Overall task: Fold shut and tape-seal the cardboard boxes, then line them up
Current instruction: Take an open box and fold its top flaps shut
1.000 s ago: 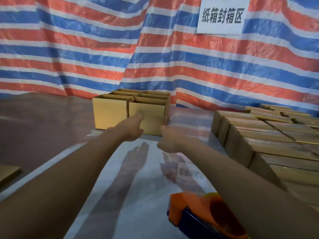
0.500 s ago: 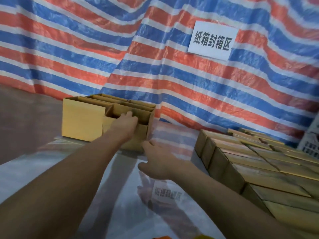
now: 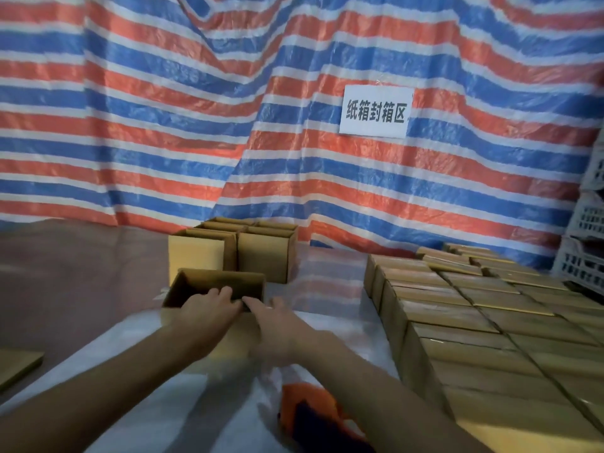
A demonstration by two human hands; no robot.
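Observation:
An open cardboard box (image 3: 225,280) stands on the plastic-covered table (image 3: 147,400) in front of me, its flaps down and its inside dark. My left hand (image 3: 209,308) hooks its fingers over the box's near rim and grips it. My right hand (image 3: 277,322) lies beside it with fingers stretched out, the fingertips touching the same rim. Behind this box stand several more open boxes (image 3: 261,256) in a tight group. A block of several closed, taped boxes (image 3: 474,308) fills the right side. An orange and blue tape dispenser (image 3: 313,416) lies near me, under my right forearm.
A striped red, white and blue tarp (image 3: 163,125) hangs behind the table with a white paper sign (image 3: 376,112) on it. A flat piece of cardboard (image 3: 16,364) lies at the left edge. White plastic crates (image 3: 585,256) are stacked at the far right.
One open box has come away from the group and now stands nearer to me. My left hand went from the group's front box to this box's rim, and my right hand joined it.

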